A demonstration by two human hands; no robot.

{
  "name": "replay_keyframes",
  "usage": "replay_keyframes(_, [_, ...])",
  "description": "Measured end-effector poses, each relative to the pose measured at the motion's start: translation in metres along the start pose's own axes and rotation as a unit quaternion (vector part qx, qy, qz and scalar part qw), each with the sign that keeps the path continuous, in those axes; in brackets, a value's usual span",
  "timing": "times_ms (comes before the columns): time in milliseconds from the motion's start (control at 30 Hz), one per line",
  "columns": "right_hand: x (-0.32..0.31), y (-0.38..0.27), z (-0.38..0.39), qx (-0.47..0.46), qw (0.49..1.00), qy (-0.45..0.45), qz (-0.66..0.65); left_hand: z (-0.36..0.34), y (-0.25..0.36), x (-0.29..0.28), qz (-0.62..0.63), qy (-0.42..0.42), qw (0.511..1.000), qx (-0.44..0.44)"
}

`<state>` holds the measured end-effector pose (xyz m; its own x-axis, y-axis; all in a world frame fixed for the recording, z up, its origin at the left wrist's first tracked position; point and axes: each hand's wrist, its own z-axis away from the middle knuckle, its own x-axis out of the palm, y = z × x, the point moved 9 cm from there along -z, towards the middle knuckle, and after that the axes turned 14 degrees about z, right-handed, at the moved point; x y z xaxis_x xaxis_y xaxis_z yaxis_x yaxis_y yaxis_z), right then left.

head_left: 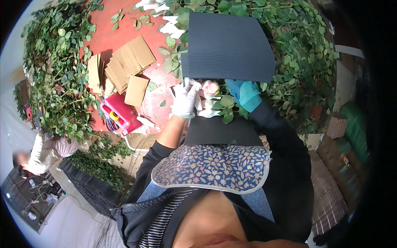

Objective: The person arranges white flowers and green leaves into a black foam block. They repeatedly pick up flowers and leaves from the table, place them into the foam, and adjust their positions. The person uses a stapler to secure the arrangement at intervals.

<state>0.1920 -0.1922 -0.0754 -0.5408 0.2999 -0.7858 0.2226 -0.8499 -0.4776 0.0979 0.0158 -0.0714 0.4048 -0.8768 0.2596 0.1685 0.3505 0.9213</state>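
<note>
A black corrugated sheet [229,47] stands raised over the bench in front of me. My left hand [185,100], in a white glove, has its fingers closed at the sheet's lower left corner. At the lower right edge is my right hand [247,95] in a teal glove, closed on the sheet, its fingertips partly hidden. Between my hands lies a pale pink rose [210,88] with white sleeves [208,108] below it. Green leaves [227,109] stick out beside them. Nearest me, a flat black panel [221,131] lies under the flowers, against my floral apron [213,167].
Cut cardboard pieces [129,62] lie on the red tabletop [120,29] at left, with a pink container [120,113] and scissors [111,125] nearer. Leafy stems [60,74] are heaped far left, more [304,53] at right. Another person [45,151] works at lower left.
</note>
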Motion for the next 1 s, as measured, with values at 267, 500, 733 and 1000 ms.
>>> replay_keyframes(267, [-0.037, -0.029, 0.023, -0.191, 0.965, 0.147, 0.107, 0.014, 0.035, -0.108, 0.097, 0.15, 0.981, -0.076])
replay_keyframes(500, [-0.043, -0.058, 0.056, -0.314, 0.928, 0.073, 0.189, 0.021, 0.005, -0.026, -0.025, -0.073, 0.989, -0.128])
replay_keyframes(733, [-0.018, -0.062, 0.05, -0.255, 0.913, 0.08, 0.307, 0.023, -0.02, -0.003, -0.164, -0.094, 0.979, -0.079])
replay_keyframes(1000, [-0.018, -0.054, 0.047, -0.248, 0.922, 0.112, 0.274, 0.032, 0.009, -0.007, -0.117, -0.031, 0.993, -0.012])
